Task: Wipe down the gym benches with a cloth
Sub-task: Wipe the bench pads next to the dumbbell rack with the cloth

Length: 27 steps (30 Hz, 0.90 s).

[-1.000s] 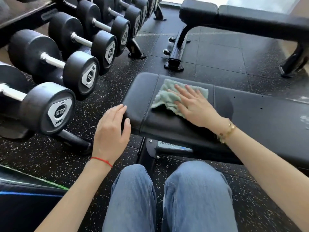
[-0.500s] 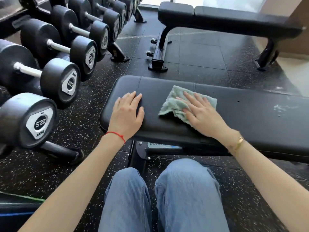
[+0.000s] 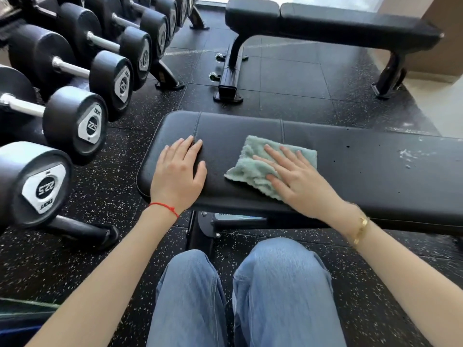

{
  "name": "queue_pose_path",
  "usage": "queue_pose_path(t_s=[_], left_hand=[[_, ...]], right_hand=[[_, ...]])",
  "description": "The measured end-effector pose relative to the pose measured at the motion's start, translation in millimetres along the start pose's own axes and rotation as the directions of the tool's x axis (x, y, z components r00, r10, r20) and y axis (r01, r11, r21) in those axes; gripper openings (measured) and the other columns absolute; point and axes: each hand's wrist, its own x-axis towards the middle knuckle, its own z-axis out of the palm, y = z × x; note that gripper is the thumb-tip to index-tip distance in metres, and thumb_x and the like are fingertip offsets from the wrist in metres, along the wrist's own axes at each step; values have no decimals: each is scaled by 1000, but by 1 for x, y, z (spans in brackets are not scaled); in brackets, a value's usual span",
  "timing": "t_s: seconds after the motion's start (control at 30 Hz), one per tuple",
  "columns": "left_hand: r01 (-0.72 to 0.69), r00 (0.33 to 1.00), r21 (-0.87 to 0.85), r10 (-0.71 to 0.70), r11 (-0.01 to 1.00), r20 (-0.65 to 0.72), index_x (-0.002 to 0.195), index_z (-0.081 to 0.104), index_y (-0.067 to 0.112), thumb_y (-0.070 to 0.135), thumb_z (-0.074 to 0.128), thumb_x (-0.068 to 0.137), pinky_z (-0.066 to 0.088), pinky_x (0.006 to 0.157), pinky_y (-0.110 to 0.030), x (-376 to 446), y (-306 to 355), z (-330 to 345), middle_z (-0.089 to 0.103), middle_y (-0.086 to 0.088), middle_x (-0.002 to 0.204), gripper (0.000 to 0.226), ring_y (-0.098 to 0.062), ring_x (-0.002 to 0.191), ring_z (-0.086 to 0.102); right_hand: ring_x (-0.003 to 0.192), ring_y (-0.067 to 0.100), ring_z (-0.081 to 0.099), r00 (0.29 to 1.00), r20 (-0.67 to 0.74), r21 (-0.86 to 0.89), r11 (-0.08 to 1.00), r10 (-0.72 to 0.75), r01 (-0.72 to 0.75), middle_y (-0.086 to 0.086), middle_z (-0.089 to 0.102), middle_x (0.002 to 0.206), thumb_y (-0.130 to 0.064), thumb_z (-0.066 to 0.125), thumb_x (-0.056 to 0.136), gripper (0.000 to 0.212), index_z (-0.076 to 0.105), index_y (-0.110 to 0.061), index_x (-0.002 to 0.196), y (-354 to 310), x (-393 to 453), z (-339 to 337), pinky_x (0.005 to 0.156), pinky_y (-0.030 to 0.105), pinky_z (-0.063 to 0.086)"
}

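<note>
Right hand (image 3: 298, 181) flat on cloth (image 3: 253, 169), fingers straight and spread, pressing it onto near bench (image 3: 375, 171).
Left hand (image 3: 179, 175) beside the cloth, flat on the pad's end, fingers extended, gripping nothing. Bench's long axis runs left-right; crumpled cloth lies near its left end. Second bench (image 3: 338, 21) beyond, well apart.

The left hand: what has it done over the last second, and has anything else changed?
The left hand came up from beside the bench's end and now rests flat on the padding. Nothing was picked up or let go. The right hand stays pressed flat on the green cloth, which has hardly shifted.
</note>
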Motion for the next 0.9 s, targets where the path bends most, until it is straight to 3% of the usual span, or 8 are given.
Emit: queue_pose_path(t_s=[0.17,0.23,0.3,0.5,0.6,0.7,0.8,0.9], left_hand=[[4,1000,8,-4,1000,-5,147,41,16,30,43,99,15,122,-41,-1,1,1,37,-6,154,49,-22,145,29],[5,1000,10,-5,1000,-6,146,42,16,32,40,98,15,122,-40,-1,1,1,38,-5,154,51,-22,145,29],[4,1000,5,-4,1000,-6,146,43,16,36,35,96,16,121,-40,0,0,1,38,-5,154,54,-21,144,30],[7,1000,3,-6,1000,-19,145,44,17,38,34,94,17,121,-40,-1,-1,1,40,-4,153,56,-21,144,31],[6,1000,2,-6,1000,-24,145,44,17,38,34,95,17,121,-40,-1,-1,2,40,-4,153,55,-22,143,32],[13,1000,3,-12,1000,-25,145,45,17,38,34,94,17,121,-40,-1,0,2,40,-4,153,56,-21,143,32],[16,999,-8,-17,1000,-31,144,46,18,38,35,93,18,121,-39,0,0,1,42,-4,152,55,-21,142,34],[19,999,-10,-19,1000,-34,143,47,18,38,36,93,18,121,-39,0,-1,1,42,-3,151,55,-21,142,34]], right_hand=[[151,27,1,970,9,-25,970,241,-241,-2,7,164,-40,25,104,49,20,-34,153,22,92,-5,121,46,-2],[151,28,1,962,3,-50,961,274,-274,-1,8,164,-43,24,104,51,22,-31,154,12,118,-3,121,49,-4],[151,27,0,970,12,-42,969,243,-242,-3,7,164,-43,23,104,51,20,-32,154,3,115,0,120,49,-6],[151,16,-6,997,-8,21,997,-72,72,-16,5,162,-51,21,102,50,10,-49,151,-18,1,7,121,41,-8],[150,14,-3,1000,1,38,999,-24,24,-17,6,162,-50,19,101,50,11,-51,150,-2,3,3,122,37,-4],[151,24,3,992,9,-5,992,123,-123,-6,10,164,-38,28,104,50,18,-38,153,16,68,-3,122,44,0],[151,26,2,967,45,-32,968,251,-250,-3,8,164,-41,25,105,50,18,-32,154,13,119,-6,121,49,-2],[151,24,-2,980,39,-48,980,197,-196,-5,5,164,-43,21,105,51,15,-32,154,-3,107,-2,121,49,-5]])
